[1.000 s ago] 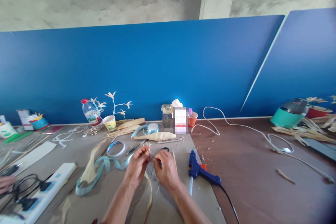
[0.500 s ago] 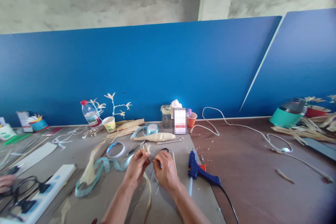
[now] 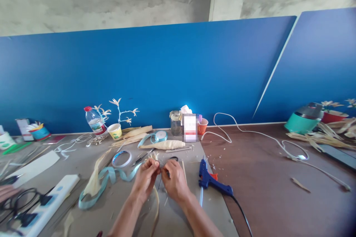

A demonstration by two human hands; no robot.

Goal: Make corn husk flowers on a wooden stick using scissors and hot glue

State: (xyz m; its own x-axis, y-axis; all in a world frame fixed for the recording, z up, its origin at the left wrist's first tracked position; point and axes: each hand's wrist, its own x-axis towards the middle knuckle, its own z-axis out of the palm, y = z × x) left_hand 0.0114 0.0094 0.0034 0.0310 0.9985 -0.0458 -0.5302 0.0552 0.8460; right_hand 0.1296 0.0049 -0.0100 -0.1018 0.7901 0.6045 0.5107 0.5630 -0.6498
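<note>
My left hand (image 3: 145, 180) and my right hand (image 3: 174, 181) meet over the grey mat, fingers pinched together on a small pale husk piece (image 3: 156, 156) with a thin dark stem between them. A long husk strip (image 3: 156, 202) trails down from under my left hand. A light blue ribbon (image 3: 108, 179) lies just left of my hands, and a roll of clear tape (image 3: 121, 158) sits beyond it. A blue glue gun (image 3: 210, 181) rests to the right of my right hand.
A white power strip (image 3: 47, 203) with black plugs lies at lower left, beside another person's hand (image 3: 7, 192). Along the blue wall stand a water bottle (image 3: 94, 121), yellow cup (image 3: 115, 130), glass jar (image 3: 175, 122) and orange cup (image 3: 203, 126). A white cable (image 3: 258, 136) crosses the brown table.
My two hands have drawn slightly closer together over the husk piece. The view has shifted a little; nothing else moved.
</note>
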